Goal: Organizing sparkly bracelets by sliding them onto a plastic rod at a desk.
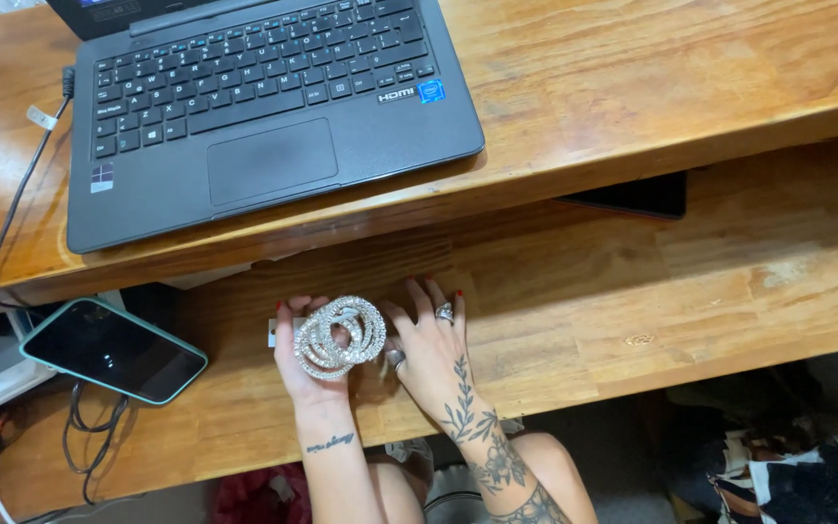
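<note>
My left hand (305, 374) holds a stack of sparkling silver rhinestone bangles (339, 336), the rings fanned over its fingers above the lower wooden shelf (632, 291). A small white card or box (274, 331) shows just behind that hand. My right hand (431, 349) lies beside the bangles with fingers spread flat on the shelf, touching or nearly touching their right edge. It wears rings, and the forearm is tattooed.
An open dark grey laptop (264, 107) sits on the upper desk (652, 78). A phone in a teal case (113, 349) lies on the shelf at left, over cables (89, 427). A black flat object (637, 197) pokes out under the desk edge.
</note>
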